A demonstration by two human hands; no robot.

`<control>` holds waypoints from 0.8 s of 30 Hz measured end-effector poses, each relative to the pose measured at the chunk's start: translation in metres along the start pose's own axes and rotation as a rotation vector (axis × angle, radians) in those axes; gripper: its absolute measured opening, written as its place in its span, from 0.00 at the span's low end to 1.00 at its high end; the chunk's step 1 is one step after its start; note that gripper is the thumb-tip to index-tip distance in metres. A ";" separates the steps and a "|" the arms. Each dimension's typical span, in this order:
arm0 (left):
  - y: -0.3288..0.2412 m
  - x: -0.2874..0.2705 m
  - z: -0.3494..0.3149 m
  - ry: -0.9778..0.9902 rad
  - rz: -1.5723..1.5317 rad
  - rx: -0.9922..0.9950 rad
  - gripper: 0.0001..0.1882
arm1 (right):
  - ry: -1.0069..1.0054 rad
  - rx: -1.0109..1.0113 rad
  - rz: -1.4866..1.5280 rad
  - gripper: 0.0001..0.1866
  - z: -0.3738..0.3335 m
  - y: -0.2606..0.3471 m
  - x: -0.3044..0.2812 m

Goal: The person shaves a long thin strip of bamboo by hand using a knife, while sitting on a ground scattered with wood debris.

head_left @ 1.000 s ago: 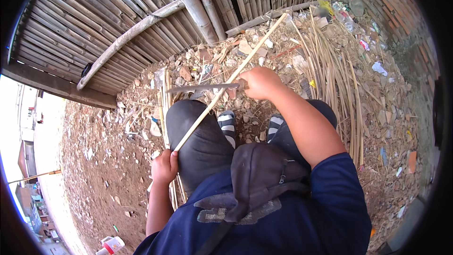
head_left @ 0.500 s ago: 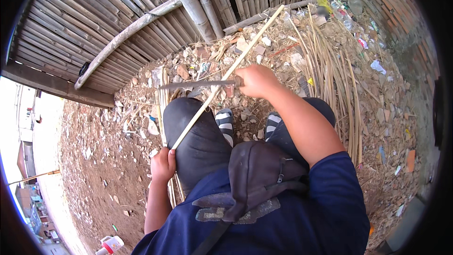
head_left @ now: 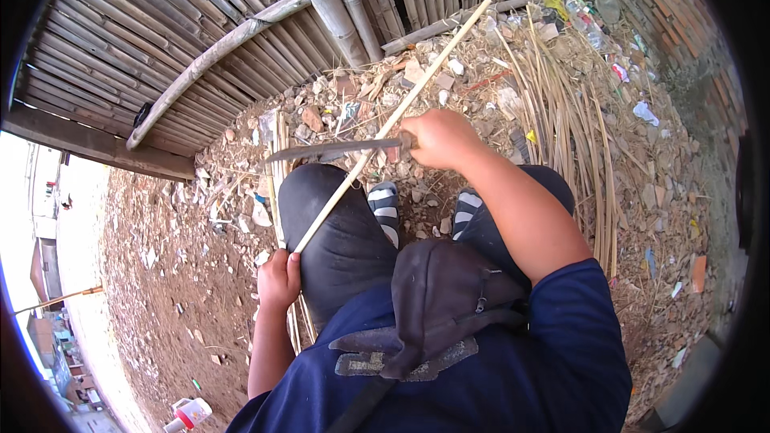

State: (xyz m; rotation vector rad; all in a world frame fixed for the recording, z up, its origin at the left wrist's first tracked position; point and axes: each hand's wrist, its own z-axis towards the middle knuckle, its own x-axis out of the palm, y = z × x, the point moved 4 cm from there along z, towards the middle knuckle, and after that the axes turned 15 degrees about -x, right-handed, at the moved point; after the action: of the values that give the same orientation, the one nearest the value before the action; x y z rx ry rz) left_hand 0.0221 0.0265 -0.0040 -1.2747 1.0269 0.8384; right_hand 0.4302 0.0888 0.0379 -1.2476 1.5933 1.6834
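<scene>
My left hand (head_left: 278,279) is closed round the lower end of a long pale bamboo strip (head_left: 425,82), beside my left knee. The strip slants up across that knee, its far end pointing away to the right. In front of my knees my right hand (head_left: 439,139) grips the handle of a long dark-bladed knife (head_left: 329,148). The blade points left and lies across the strip near its middle, seeming to touch it. Several more pale strips (head_left: 278,144) lie on the ground left of my left leg, partly hidden by the leg and hand.
A bundle of thin bamboo strips (head_left: 573,140) lies right of my right knee. Rubble and litter cover the ground (head_left: 184,248). Ahead stands a bamboo slat wall (head_left: 233,32) with poles; at right, a brick wall (head_left: 670,12). A white and red jug (head_left: 188,414) stands at lower left.
The knife blade has tilted slightly, its tip a little lower. The strip's far end has shifted slightly up and right. Both hands keep their holds.
</scene>
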 end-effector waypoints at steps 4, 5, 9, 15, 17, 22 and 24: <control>-0.005 -0.001 -0.002 -0.015 -0.003 -0.007 0.19 | -0.164 0.122 0.075 0.14 0.005 -0.045 0.002; -0.006 -0.003 -0.003 -0.015 0.025 -0.021 0.19 | -0.217 0.146 0.054 0.15 0.007 -0.048 0.000; -0.005 -0.003 -0.003 0.007 0.020 -0.025 0.20 | -0.185 0.134 0.023 0.14 0.003 -0.036 -0.001; 0.006 0.002 -0.001 0.005 -0.028 -0.006 0.20 | -0.046 -0.085 -0.138 0.12 -0.006 0.014 -0.006; 0.000 0.007 0.002 0.004 -0.084 -0.003 0.22 | -0.070 0.067 -0.006 0.14 0.001 -0.018 -0.001; -0.007 -0.003 -0.002 -0.029 0.047 -0.039 0.21 | -0.259 0.171 0.068 0.17 0.009 -0.050 -0.001; -0.003 -0.002 -0.001 -0.019 0.051 -0.031 0.20 | -0.292 0.154 0.012 0.16 0.006 -0.047 -0.001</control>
State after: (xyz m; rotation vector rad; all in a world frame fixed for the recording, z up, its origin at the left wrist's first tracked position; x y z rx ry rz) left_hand 0.0237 0.0253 -0.0012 -1.2686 1.0389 0.9068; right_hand 0.4688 0.1040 0.0149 -0.8741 1.5201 1.6300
